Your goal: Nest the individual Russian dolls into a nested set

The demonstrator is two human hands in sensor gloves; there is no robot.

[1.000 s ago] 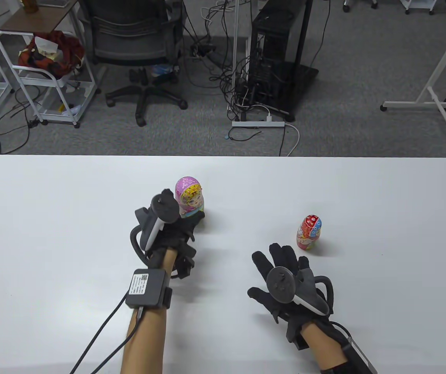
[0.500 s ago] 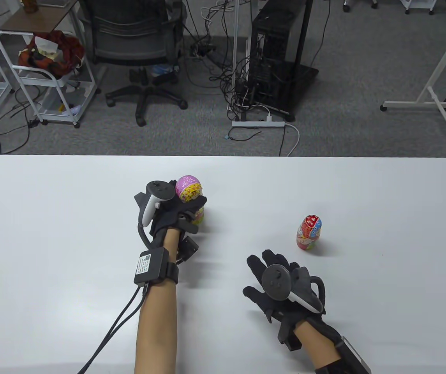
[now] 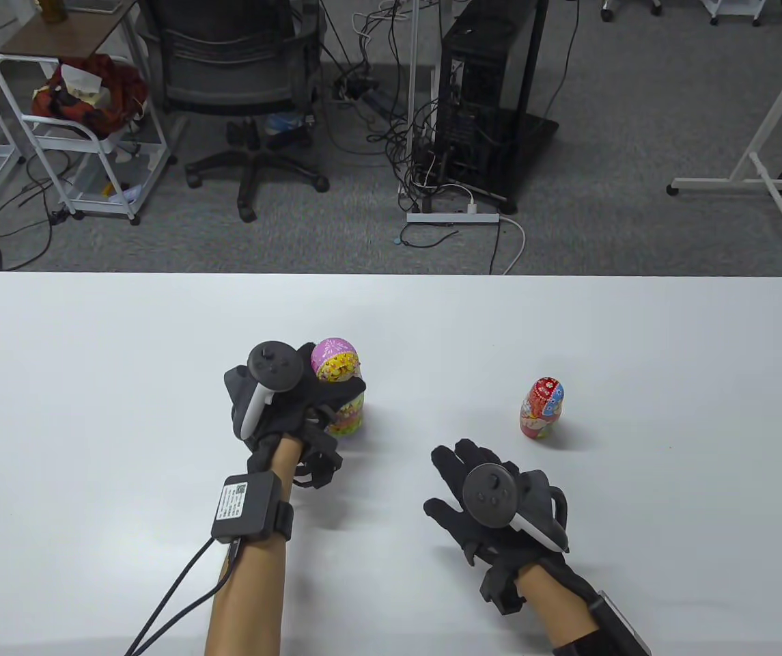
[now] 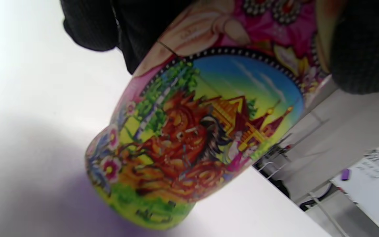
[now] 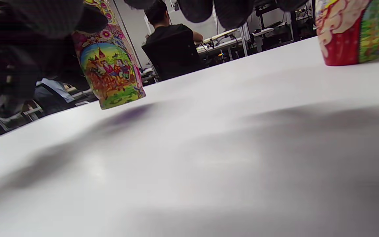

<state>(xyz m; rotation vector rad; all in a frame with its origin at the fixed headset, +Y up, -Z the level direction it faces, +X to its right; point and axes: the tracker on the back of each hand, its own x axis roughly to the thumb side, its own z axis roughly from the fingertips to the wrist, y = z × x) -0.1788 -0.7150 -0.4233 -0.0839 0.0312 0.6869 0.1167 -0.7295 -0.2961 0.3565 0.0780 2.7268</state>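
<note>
My left hand grips the large pink doll around its middle and holds it just above the white table. In the left wrist view the doll's painted body fills the frame, tilted, its base off the table. It also shows in the right wrist view, lifted. The small red doll stands upright at the right; its base shows in the right wrist view. My right hand hovers open and empty, near and left of the red doll.
The table's far edge runs across the middle of the table view. Beyond it on the floor stand an office chair, a computer tower with cables, and a white cart.
My left hand closed around the pink doll, lifted it and brought it toward me. My right hand drew back slightly and to the left. The red doll has not moved.
</note>
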